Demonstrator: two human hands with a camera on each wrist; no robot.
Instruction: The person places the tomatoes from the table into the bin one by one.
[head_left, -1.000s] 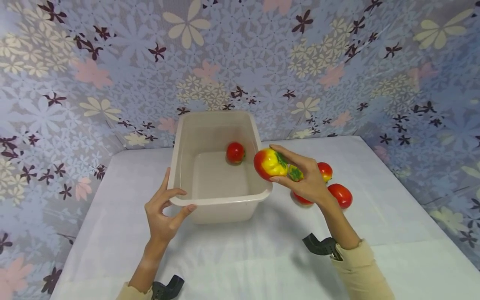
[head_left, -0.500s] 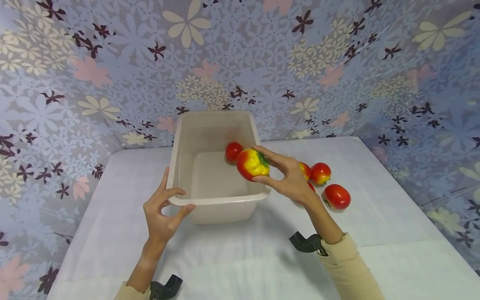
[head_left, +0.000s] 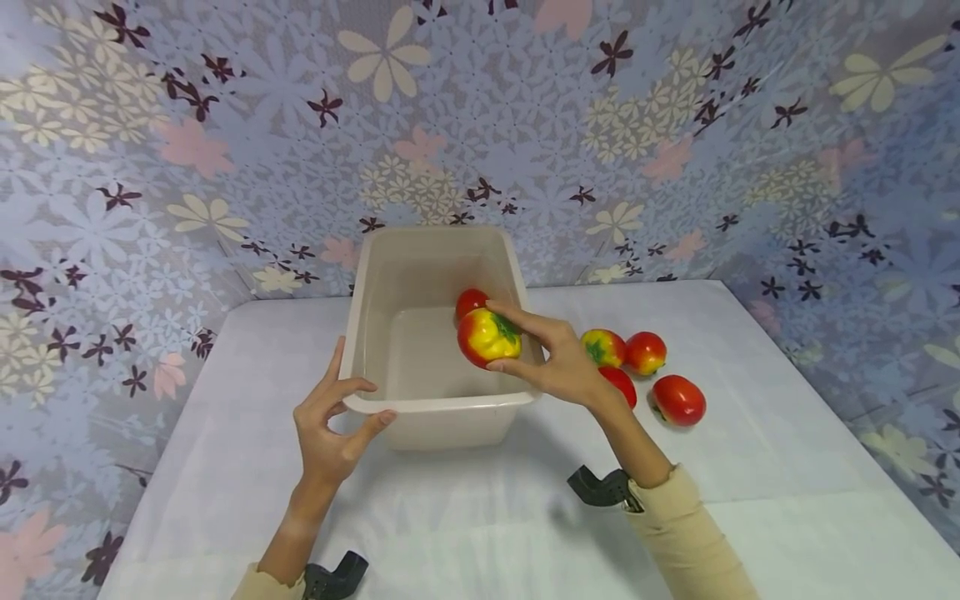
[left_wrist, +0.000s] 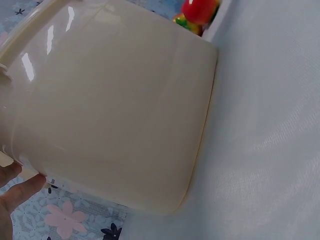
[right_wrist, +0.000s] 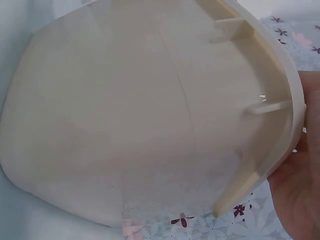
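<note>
In the head view, my right hand [head_left: 561,358] pinches a shiny red-and-yellow, tomato-like fruit [head_left: 482,337] with a green leafy top, above the right part of a beige plastic bin [head_left: 446,425]. A red fruit [head_left: 470,302] lies inside the bin, partly hidden behind the held one. My left hand [head_left: 326,425] holds the bin's front-left rim corner between thumb and fingers. The left wrist view shows the bin's outer wall [left_wrist: 115,105] with fingertips [left_wrist: 30,187] at lower left. In the right wrist view the bin wall [right_wrist: 100,110] covers most, the hand at the right edge.
Several more fruits lie right of the bin: a yellow-red one [head_left: 603,346], a round red one [head_left: 646,353], a red one [head_left: 619,387] partly behind my right forearm, and another [head_left: 678,400]. A white cloth [head_left: 465,508] covers the table. Flowered fabric [head_left: 480,125] rises behind.
My right hand has carried the fruit leftward, from the bin's right rim to over its inside, uncovering fruits on the table. My left hand keeps its hold on the rim.
</note>
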